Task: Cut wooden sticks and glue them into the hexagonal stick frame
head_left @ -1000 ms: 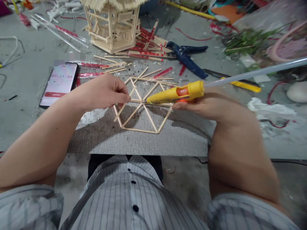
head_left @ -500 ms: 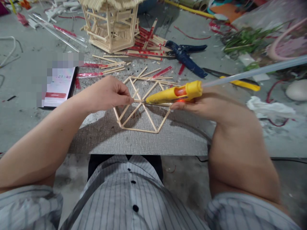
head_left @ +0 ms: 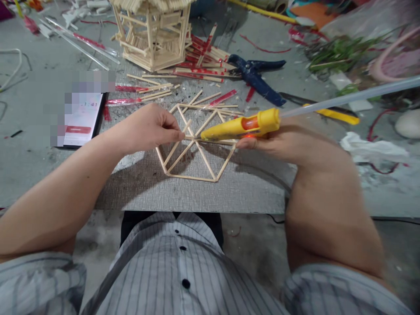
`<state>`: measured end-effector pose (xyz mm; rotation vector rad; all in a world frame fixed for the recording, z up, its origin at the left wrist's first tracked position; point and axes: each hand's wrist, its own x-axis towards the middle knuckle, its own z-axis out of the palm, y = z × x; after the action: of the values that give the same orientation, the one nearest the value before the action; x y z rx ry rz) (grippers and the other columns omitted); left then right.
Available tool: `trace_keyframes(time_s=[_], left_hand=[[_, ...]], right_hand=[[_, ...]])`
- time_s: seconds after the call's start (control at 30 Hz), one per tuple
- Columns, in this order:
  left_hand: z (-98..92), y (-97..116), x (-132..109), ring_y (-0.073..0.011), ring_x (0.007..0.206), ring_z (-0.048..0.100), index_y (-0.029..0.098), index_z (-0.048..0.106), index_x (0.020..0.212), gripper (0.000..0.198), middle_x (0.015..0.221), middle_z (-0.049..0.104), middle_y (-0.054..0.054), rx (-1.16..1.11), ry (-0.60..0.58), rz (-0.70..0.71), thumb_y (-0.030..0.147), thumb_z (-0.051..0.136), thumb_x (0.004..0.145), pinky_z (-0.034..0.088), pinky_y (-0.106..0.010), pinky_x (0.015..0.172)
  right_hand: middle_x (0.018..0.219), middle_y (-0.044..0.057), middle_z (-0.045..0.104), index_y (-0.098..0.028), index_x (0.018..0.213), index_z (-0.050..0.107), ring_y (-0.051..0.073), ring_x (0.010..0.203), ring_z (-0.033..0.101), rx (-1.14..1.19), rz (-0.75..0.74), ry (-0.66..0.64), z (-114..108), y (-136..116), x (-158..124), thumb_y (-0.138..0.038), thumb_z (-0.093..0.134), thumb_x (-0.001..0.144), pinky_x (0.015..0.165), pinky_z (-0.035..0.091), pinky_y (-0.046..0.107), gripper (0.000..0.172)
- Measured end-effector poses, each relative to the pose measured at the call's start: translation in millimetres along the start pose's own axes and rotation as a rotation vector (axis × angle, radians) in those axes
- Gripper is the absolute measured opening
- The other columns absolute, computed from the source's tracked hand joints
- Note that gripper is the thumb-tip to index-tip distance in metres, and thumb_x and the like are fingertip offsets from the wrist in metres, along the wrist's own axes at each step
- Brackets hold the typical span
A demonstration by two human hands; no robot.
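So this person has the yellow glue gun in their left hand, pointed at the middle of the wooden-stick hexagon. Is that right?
Not quite: it's the wrong hand. The head view shows the yellow glue gun in the right hand, pointed at the middle of the wooden-stick hexagon.

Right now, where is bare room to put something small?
Free: the grey textured board between the hexagonal wooden-stick frame and its near edge; grey tabletop outside the left forearm, before the black phone. Crowded: behind the frame, with red-wrapped sticks and a dark-blue tool.
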<state>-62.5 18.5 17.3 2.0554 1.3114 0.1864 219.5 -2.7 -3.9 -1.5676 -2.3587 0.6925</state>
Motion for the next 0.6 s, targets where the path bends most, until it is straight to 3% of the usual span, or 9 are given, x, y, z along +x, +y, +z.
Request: trace_keyframes(time_s=[0.13, 0.27, 0.3, 0.47, 0.6], left_hand=[[-3.5, 0.5, -2.5, -0.0075, 0.058, 0.038, 0.012, 0.068, 0.075, 0.026, 0.056, 0.045, 0.003, -0.054, 0.048, -0.021, 0.036, 0.058, 0.078, 0.028, -0.025, 0.058], [-7.5, 2.0, -5.2, -0.0061, 0.058, 0.033, 0.012, 0.067, 0.078, 0.023, 0.059, 0.044, 0.004, -0.08, 0.014, 0.002, 0.034, 0.058, 0.08, 0.027, -0.025, 0.058], [-7.8, 2.1, -5.4, -0.006, 0.056, 0.031, 0.013, 0.067, 0.073, 0.023, 0.056, 0.042, 0.005, -0.092, 0.06, -0.008, 0.033, 0.059, 0.079, 0.025, -0.026, 0.057], [-6.4, 2.8, -5.4, -0.0063, 0.057, 0.036, 0.012, 0.068, 0.075, 0.022, 0.058, 0.045, 0.004, -0.13, 0.063, 0.009, 0.032, 0.059, 0.08, 0.028, -0.025, 0.059], [-4.6, 2.5, -4.5, -0.0059, 0.053, 0.035, 0.012, 0.069, 0.074, 0.02, 0.056, 0.048, 0.003, -0.132, 0.109, -0.009, 0.03, 0.061, 0.078, 0.026, -0.025, 0.056]], right_hand=[[0.091, 0.003, 0.073, -0.032, 0.094, 0.072, 0.033, 0.087, 0.068, 0.158, -0.034, 0.006, -3.1, 6.7, -2.8, -0.078, 0.061, 0.07, 0.076, 0.055, 0.05, 0.052], [0.088, 0.003, 0.071, -0.032, 0.092, 0.071, 0.029, 0.084, 0.068, 0.27, -0.102, -0.04, -1.6, 10.3, -7.0, -0.071, 0.069, 0.069, 0.071, 0.057, 0.044, 0.045], [0.086, 0.003, 0.071, -0.032, 0.09, 0.071, 0.028, 0.081, 0.068, 0.301, -0.129, -0.058, 0.0, 7.5, -7.7, -0.07, 0.071, 0.067, 0.069, 0.057, 0.042, 0.044], [0.065, 0.001, 0.063, -0.025, 0.071, 0.064, 0.018, 0.058, 0.06, 0.477, -0.248, -0.18, 11.2, -28.5, -7.9, -0.057, 0.078, 0.066, 0.051, 0.05, 0.029, 0.036], [0.061, -0.001, 0.057, -0.022, 0.07, 0.06, 0.013, 0.051, 0.052, 0.48, -0.215, -0.315, 17.0, -50.7, -5.0, -0.051, 0.078, 0.067, 0.041, 0.04, 0.024, 0.035]])
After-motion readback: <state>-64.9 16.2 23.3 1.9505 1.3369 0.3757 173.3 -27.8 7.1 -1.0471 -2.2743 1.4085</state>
